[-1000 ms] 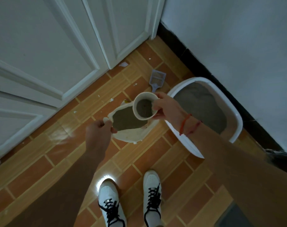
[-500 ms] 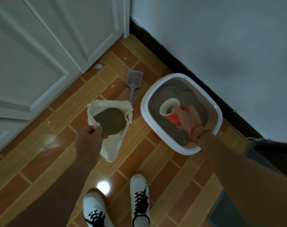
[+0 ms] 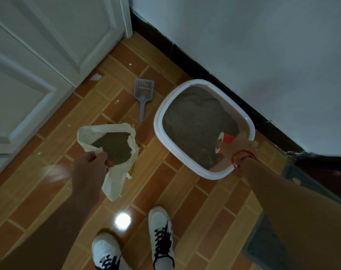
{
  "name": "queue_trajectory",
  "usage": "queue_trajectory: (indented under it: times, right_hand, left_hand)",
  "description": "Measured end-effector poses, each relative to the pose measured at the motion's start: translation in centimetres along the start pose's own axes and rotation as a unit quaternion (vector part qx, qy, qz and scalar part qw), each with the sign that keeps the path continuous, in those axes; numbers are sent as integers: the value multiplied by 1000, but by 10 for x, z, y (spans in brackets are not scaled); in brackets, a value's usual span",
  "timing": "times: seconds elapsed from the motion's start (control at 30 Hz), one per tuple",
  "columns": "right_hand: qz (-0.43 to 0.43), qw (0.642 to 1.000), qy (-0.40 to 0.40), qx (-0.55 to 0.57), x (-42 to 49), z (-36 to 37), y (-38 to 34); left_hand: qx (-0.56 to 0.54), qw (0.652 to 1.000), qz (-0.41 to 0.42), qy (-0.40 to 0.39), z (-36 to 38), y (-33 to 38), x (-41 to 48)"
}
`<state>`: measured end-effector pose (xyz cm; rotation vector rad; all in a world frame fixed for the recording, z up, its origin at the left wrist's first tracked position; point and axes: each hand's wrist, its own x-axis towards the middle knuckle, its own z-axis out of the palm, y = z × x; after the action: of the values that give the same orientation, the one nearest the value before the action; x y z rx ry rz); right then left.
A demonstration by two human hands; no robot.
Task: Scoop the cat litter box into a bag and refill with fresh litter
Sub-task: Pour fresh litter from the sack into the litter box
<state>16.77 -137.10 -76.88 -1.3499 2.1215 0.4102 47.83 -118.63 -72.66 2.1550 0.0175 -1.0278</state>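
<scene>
Head view, straight down at the tiled floor (image 3: 185, 191). Left hand (image 3: 89, 166): grip closed tight, fingers and thumb pinching the near rim of the cream bag (image 3: 115, 184), holding its mouth up and open. The bag's lower end hangs toward the floor; cannot tell if it touches. Grey-brown grains fill the bag's mouth.

Right hand (image 3: 235, 148): motion-blurred, grip wrapped round a red cup (image 3: 227, 140), fingers curled on its body. The cup is tipped on its side with its white mouth facing left, inside the rim at the near right corner of the litter box (image 3: 160, 133). Cannot tell if the cup touches the litter (image 3: 195, 121); cup contents not visible. Red string bracelet (image 3: 241, 155) on the right wrist.

The litter box is white and rounded, on the floor close to the black baseboard (image 3: 185, 55), right of the bag, the two apart. Litter is heaped dark across most of it, with a bare strip of bottom along the right side.

Scoop (image 3: 143, 92): grey-blue, slotted, flat on the floor, handle pointing toward the bag, near the box's left rim but apart, no hand on it.

White panelled door (image 3: 49, 45) at left, white wall (image 3: 263, 45) at right. Paper scrap (image 3: 95, 76) on the floor by the door, with smaller white flecks around. Two white shoes (image 3: 162, 230) with black laces at the bottom edge, a bright light spot on the tiles between them. Dark mat (image 3: 263, 248) at bottom right, partly hidden by the right forearm.
</scene>
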Motion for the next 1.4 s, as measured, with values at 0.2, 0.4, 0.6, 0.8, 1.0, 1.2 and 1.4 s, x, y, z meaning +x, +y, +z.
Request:
queue_trajectory:
  times: [0.2, 0.4, 0.6, 0.8, 1.0, 1.2, 1.4]
  right_hand:
    - [-13, 992, 73, -103, 17, -4, 35]
    - [-54, 969, 157, -181, -13, -26, 27]
    - [-80, 950, 223, -204, -11, -21, 31]
    - [-62, 958, 219, -174, -21, -20, 25]
    - [-71, 985, 158, 19, -57, -6, -26]
    - [-287, 923, 111, 231, -159, 11, -106]
    - [-468, 872, -16, 145, -245, 36, -150]
  left_hand:
    - [11, 1000, 6, 4, 2, 5, -4]
    - [14, 1000, 4, -4, -1, 5, -4]
    - [0, 1000, 5, -3, -11, -2, -5]
    - [7, 1000, 13, -1, -26, -8, -4]
    - [12, 1000, 21, 13, -54, -16, 0]
    - [6, 1000, 16, 15, -81, -21, -3]
    - [-17, 1000, 5, 8, -108, -26, 4]
